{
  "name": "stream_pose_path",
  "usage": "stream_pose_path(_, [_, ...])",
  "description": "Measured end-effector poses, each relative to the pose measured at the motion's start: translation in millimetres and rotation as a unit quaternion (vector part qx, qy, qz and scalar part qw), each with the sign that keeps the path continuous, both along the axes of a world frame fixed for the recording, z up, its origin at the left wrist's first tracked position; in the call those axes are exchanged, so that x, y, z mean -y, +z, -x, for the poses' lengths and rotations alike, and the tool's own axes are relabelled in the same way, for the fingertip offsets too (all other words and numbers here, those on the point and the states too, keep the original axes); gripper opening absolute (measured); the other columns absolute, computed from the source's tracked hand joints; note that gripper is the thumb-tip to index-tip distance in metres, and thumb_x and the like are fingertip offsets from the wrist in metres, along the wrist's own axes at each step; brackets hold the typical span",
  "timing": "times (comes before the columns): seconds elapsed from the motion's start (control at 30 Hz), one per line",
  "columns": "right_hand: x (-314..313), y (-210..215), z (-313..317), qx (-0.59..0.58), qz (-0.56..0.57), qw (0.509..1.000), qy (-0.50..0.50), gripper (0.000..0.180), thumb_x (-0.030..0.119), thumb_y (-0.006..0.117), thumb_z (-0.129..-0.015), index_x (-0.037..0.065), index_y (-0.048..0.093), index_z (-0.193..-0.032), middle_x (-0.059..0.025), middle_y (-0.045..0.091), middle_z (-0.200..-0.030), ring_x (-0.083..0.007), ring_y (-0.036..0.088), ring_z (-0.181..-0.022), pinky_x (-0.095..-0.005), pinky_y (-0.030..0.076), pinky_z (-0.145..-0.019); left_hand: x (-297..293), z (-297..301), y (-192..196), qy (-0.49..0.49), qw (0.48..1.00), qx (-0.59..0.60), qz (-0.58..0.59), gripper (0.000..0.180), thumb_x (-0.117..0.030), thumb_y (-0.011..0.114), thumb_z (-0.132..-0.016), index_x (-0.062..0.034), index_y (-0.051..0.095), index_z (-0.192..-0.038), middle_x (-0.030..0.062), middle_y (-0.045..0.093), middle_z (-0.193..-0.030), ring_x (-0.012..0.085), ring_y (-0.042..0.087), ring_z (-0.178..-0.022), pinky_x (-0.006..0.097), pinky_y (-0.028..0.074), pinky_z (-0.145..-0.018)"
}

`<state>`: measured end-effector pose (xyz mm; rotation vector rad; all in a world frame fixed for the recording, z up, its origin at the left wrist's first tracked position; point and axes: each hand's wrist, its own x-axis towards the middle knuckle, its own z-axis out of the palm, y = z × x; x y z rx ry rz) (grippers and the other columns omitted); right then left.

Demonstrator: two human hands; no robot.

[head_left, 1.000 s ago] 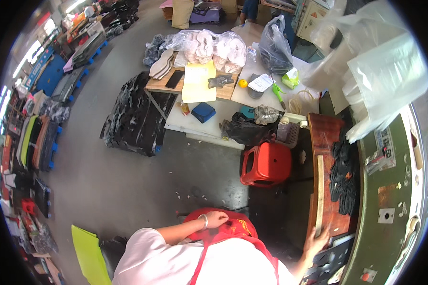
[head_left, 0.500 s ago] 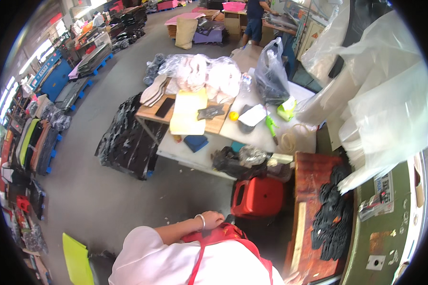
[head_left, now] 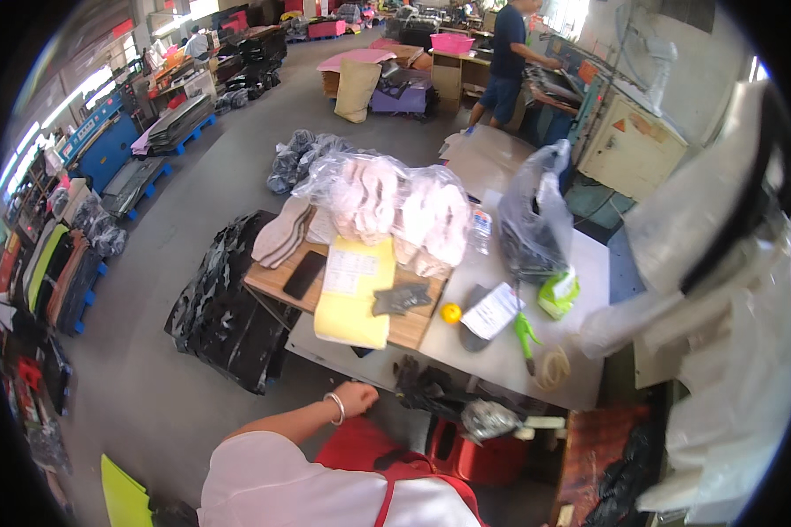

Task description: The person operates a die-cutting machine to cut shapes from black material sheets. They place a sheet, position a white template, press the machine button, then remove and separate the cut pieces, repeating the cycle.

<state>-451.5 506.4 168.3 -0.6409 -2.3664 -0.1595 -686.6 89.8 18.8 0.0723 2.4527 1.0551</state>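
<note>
My left hand point(head_left: 357, 398), with a pale bracelet at the wrist, hangs in front of my red apron point(head_left: 360, 446). Its fingers are loosely curled and nothing shows in them. Close ahead of it is the worktable's near edge. On the wooden board point(head_left: 406, 332) there lie a yellow sheet with papers point(head_left: 353, 303), a black phone point(head_left: 305, 274), a dark grey cut piece point(head_left: 402, 299) and a striped pale sole-shaped stack point(head_left: 281, 233). Clear bags of pale sole-shaped pieces point(head_left: 366, 198) sit behind them. My right hand is out of view.
Right of the board are a yellow round object point(head_left: 451, 313), a green-handled tool point(head_left: 525, 334), a tape-like ring point(head_left: 552, 367) and a grey plastic bag point(head_left: 536, 215). A red stool point(head_left: 492, 458) stands below. Plastic sheeting point(head_left: 721, 351) hangs right. A person point(head_left: 506, 61) works farther off.
My view has moved closer to the worktable and tilted up. My left hand has come forward from my waist toward the table's edge. My right hand has left the lower edge of view.
</note>
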Motion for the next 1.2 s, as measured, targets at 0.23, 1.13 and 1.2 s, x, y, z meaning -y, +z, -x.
stream_pose_path(0.23, [142.2,10.6,110.8,0.009,0.147,0.986,0.084,0.019,0.017,0.073,-0.08,0.005,0.067,-0.094,-0.0176,0.058,-0.113,-0.0344,0.058,-0.099,-0.0423,0.05,-0.083,185.2,164.1,-38.8,0.293,0.887,-0.295,0.204,0.047,-0.023,0.064,-0.083,-0.0046,0.049,-0.124,0.0216,0.051,-0.118,0.0376,0.049,-0.106,0.045,0.041,-0.092])
stream_pose_path(1.13, [199.4,14.9,173.9,0.055,0.266,0.958,0.097,0.023,0.004,0.061,-0.084,-0.003,0.059,-0.107,-0.0208,0.05,-0.121,-0.0364,0.053,-0.109,-0.0392,0.047,-0.091,128.1,237.0,21.9,0.363,0.655,0.142,-0.647,0.05,-0.048,0.05,-0.09,-0.0093,0.053,-0.12,0.0054,0.058,-0.112,0.0234,0.057,-0.102,0.046,0.051,-0.084])
stream_pose_path(1.2, [191.8,10.3,165.0,0.019,0.303,0.95,0.077,0.025,-0.003,0.064,-0.076,0.0,0.06,-0.1,-0.0222,0.051,-0.12,-0.0364,0.053,-0.109,-0.0417,0.044,-0.093,96.2,236.9,41.2,0.3,0.657,0.167,-0.671,0.046,-0.043,0.049,-0.092,-0.0071,0.05,-0.122,0.0074,0.057,-0.114,0.0239,0.058,-0.102,0.042,0.053,-0.081])
